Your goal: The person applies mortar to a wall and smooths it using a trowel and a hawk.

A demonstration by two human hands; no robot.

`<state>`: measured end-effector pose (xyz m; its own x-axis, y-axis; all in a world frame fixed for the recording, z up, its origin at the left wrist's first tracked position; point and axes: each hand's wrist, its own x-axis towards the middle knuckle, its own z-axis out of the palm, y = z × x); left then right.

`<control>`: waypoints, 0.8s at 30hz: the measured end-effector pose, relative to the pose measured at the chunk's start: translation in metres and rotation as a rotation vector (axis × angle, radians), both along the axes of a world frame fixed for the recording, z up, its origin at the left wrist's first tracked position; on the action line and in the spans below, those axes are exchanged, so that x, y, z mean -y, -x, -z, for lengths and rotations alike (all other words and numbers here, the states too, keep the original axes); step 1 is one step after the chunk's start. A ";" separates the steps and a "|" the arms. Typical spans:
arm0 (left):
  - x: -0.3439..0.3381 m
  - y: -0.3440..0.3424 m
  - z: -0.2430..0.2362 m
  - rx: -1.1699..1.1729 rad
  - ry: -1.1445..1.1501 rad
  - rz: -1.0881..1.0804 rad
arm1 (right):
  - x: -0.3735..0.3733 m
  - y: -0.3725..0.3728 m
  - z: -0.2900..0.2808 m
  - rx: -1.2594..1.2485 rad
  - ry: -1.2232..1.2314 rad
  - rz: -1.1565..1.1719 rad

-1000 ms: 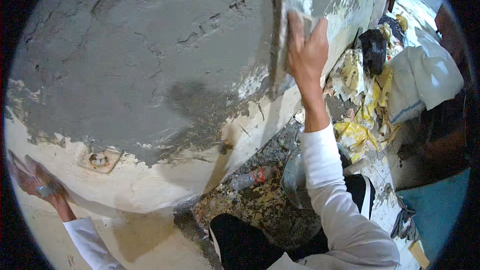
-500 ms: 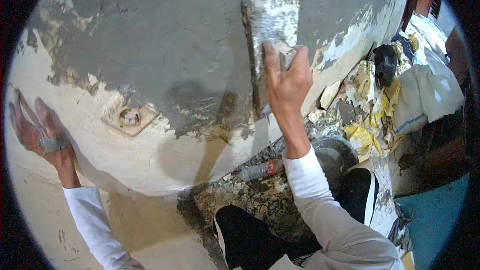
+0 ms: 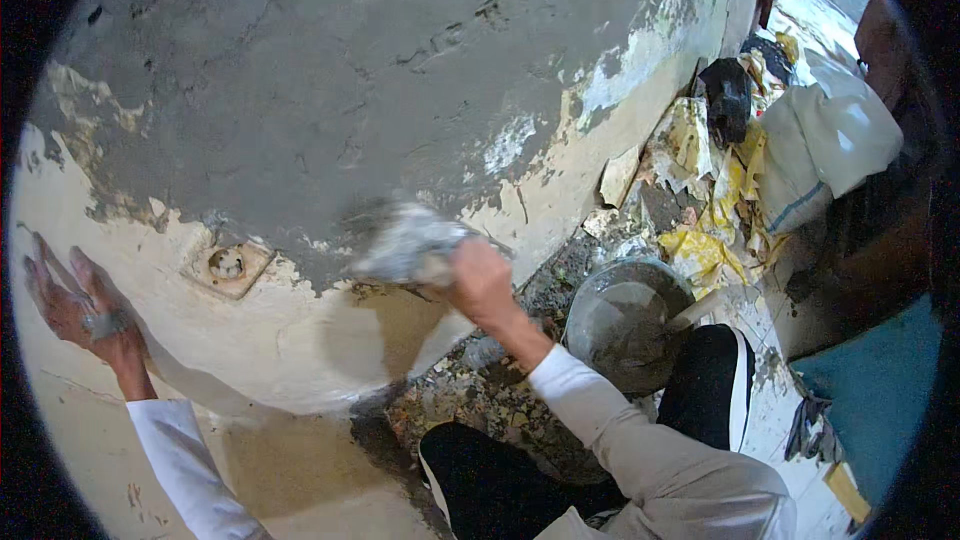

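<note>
Head view: cream wall (image 3: 240,335), upper part grey plaster (image 3: 300,100) with ragged lower edge. I see right hand (image 3: 482,282), fingers clamped on blurred flat trowel (image 3: 405,240) at that edge, right of the socket (image 3: 227,263); left hand (image 3: 85,320) by cream wall, fingers spread. Floor: debris (image 3: 490,395), round bucket (image 3: 597,312), white sack (image 3: 825,145).

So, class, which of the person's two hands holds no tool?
The left hand, spread open over the pale wall, left of the socket. The right hand differs: it grips a flat, blurred tool by the grey plaster.
</note>
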<state>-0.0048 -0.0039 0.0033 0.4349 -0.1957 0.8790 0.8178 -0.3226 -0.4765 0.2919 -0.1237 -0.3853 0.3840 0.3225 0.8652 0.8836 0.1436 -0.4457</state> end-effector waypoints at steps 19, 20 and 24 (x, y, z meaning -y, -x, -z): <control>-0.014 -0.001 0.001 0.064 0.032 0.093 | -0.020 -0.104 -0.205 -0.247 -0.248 0.280; -0.015 0.001 -0.001 0.075 0.089 0.156 | -0.023 -0.083 -0.200 -0.136 -0.294 0.254; -0.010 -0.003 0.002 0.075 0.089 0.217 | -0.010 -0.038 -0.150 -0.019 -0.092 0.050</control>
<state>-0.0020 0.0059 0.0016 0.3245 -0.1979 0.9250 0.7568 -0.5322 -0.3794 0.3303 -0.1133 -0.2352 0.4139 0.2220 0.8828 0.8824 0.1405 -0.4491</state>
